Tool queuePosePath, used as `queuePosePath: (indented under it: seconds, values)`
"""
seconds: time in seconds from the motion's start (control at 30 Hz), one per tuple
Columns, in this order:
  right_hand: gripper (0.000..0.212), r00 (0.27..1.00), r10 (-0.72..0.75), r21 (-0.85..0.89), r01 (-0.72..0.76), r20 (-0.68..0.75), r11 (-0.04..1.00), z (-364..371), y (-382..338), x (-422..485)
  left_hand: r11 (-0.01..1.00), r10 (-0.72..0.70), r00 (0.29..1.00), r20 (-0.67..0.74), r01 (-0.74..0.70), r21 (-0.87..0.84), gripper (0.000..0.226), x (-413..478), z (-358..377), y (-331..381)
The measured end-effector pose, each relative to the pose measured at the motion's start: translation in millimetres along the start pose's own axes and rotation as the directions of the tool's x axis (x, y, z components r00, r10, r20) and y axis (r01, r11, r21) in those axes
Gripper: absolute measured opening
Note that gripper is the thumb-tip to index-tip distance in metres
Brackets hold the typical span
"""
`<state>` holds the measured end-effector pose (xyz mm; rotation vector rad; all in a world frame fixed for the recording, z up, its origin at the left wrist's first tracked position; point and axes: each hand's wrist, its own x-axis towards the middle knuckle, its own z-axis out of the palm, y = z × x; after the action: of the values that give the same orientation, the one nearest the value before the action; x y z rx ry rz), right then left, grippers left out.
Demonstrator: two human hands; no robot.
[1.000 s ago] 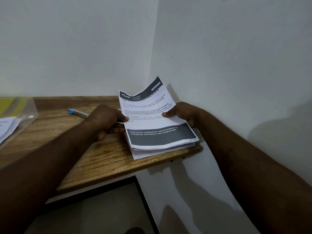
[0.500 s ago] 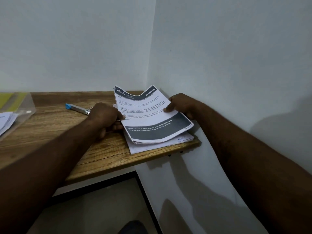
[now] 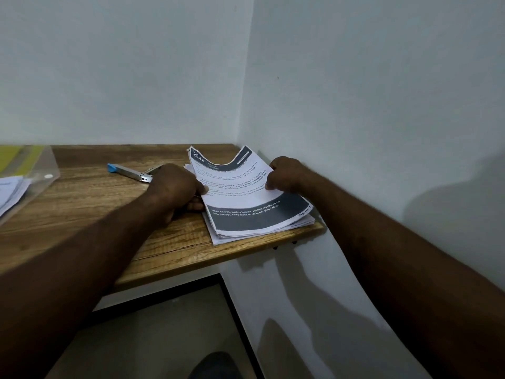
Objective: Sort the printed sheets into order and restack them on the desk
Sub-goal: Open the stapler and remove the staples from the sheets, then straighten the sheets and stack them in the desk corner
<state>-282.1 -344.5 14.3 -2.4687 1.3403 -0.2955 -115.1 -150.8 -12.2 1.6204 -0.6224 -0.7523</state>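
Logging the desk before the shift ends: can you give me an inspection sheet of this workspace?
Surface: wooden desk, fitted into a wall corner.
Job's things: stack of printed sheets at the desk's right front corner; top sheet curls up at its far edge.
Clutter: blue-tipped metal tool mid-desk; clear folder, loose papers at left.
Hands: left hand grips the top sheet's left edge; right hand pinches its right edge.
Cables: nothing seen.
Surroundings: white walls; dark floor.

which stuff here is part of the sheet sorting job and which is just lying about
In the job: stack of printed sheets on the desk; top sheet, bowed, held at its side edges by the left hand and right hand.
Lying about: blue-tipped metal tool; clear folder; loose papers at the left edge, possibly more sheets, cannot tell.
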Motion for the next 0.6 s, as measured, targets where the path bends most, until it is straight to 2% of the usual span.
queuePosePath:
  seconds: [0.23,0.3,0.47,0.6]
  values:
    - [0.063,1.0,0.002,-0.074,-0.004,-0.026,0.997,5.4,5.7,-1.0,0.999,0.043,0.999,0.004,-0.043,-0.007,0.013,0.1,-1.9,-3.7]
    - [0.066,0.999,-0.008,-0.091,0.004,-0.037,0.996,6.2,7.1,-2.0,0.999,0.033,0.999,0.011,-0.033,-0.017,0.017,0.1,-3.1,-2.7]
    - [0.062,0.998,-0.012,-0.128,0.005,-0.056,0.992,10.4,9.0,-3.6,1.0,0.005,1.0,-0.002,-0.005,-0.031,0.025,0.8,-3.7,-1.1]
    - [0.057,0.996,-0.013,-0.153,0.0,-0.083,0.988,12.8,9.3,-7.8,0.999,0.037,0.998,-0.044,-0.036,0.016,0.028,-2.5,-1.4,-0.8]
